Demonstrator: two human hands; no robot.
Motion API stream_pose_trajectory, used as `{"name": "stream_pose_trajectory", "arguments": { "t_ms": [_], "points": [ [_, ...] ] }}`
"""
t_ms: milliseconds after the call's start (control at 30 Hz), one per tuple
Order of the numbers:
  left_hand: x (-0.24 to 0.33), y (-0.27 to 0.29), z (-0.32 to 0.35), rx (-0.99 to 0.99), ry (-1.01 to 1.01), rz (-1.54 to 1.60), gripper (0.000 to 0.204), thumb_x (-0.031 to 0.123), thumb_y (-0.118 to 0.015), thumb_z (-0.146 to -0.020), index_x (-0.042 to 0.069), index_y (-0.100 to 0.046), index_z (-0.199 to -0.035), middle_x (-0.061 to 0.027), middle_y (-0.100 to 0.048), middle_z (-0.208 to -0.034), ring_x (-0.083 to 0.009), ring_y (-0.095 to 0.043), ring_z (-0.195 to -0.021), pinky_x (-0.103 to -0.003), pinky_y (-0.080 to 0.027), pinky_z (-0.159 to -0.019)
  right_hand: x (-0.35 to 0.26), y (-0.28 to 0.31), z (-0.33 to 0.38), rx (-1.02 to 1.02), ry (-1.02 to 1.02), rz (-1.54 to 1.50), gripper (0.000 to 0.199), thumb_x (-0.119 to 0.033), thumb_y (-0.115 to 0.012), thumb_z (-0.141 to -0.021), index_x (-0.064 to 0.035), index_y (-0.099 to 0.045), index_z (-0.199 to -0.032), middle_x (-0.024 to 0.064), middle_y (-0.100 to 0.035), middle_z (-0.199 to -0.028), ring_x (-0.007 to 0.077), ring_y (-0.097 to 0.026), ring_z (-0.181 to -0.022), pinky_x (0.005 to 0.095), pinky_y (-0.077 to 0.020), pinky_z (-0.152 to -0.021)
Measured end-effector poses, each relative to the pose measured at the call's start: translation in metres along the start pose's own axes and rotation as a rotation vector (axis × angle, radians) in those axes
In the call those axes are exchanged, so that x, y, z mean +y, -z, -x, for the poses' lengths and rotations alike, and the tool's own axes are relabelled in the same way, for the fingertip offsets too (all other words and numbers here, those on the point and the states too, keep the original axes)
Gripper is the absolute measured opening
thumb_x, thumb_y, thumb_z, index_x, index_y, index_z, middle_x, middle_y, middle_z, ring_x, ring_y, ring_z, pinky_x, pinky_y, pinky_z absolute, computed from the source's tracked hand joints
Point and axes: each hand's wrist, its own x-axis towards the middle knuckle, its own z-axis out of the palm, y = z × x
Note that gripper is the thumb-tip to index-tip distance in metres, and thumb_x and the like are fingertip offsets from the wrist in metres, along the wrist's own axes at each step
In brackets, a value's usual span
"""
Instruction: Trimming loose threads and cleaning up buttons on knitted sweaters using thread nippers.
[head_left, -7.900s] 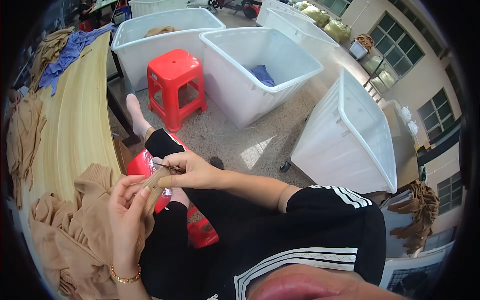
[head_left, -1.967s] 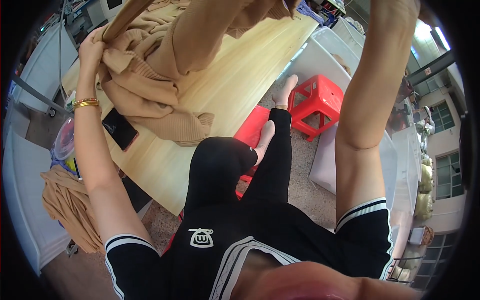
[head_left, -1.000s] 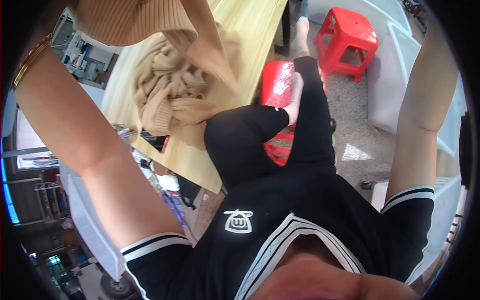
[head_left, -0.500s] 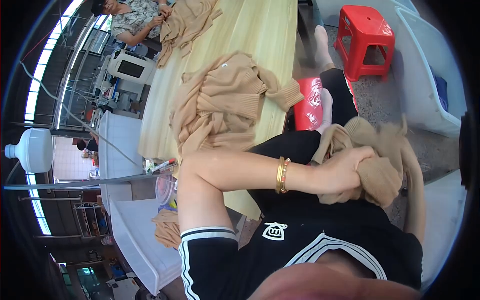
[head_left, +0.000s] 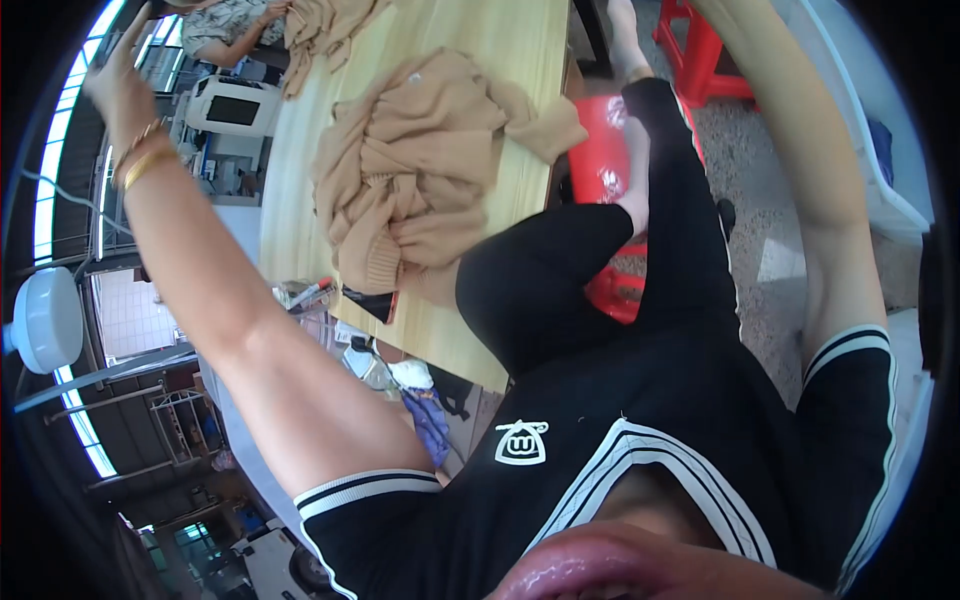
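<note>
My left hand [head_left: 122,95] is raised at the far upper left, well away from the table, with thumb and forefinger stretched apart and nothing visible in it. Gold and beaded bracelets ring that wrist. My right forearm [head_left: 775,90] reaches up past the top edge, so the right hand is out of the picture. Between my arms, a heap of tan knit sweaters [head_left: 430,130] lies rumpled on the pale wooden table [head_left: 535,40]. One ribbed cuff hangs toward the table's right edge. Neither arm touches the heap.
A red stool [head_left: 597,150] stands beneath my foot, and another red stool [head_left: 690,55] is farther off. White bins [head_left: 890,210] line the right. At the far table end a person [head_left: 232,35] handles tan knitwear [head_left: 325,30]. A white machine [head_left: 232,108] stands left of the table.
The tan knit garment my hands held over my lap is gone from view. My left arm has swung out to the upper left, and my right arm up past the top edge.
</note>
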Motion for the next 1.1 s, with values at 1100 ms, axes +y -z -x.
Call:
{"name": "stream_pose_trajectory", "arguments": {
  "t_ms": [1100],
  "points": [
    [0.043,0.09,0.216,-0.173,-0.24,-0.548,0.031,0.011,-0.05,-0.091,-0.008,-0.058,-0.113,-0.0217,-0.065,-0.11,-0.0277,-0.066,-0.099,-0.034,-0.055,-0.086,0.249,0.087,0.163,0.22,-0.528,-0.361,0.029,-0.018,-0.056,-0.096,-0.0027,-0.059,-0.121,-0.0085,-0.036,-0.066,-0.0018,-0.027,-0.045,0.0157,-0.0199,-0.038]
  ]
}}
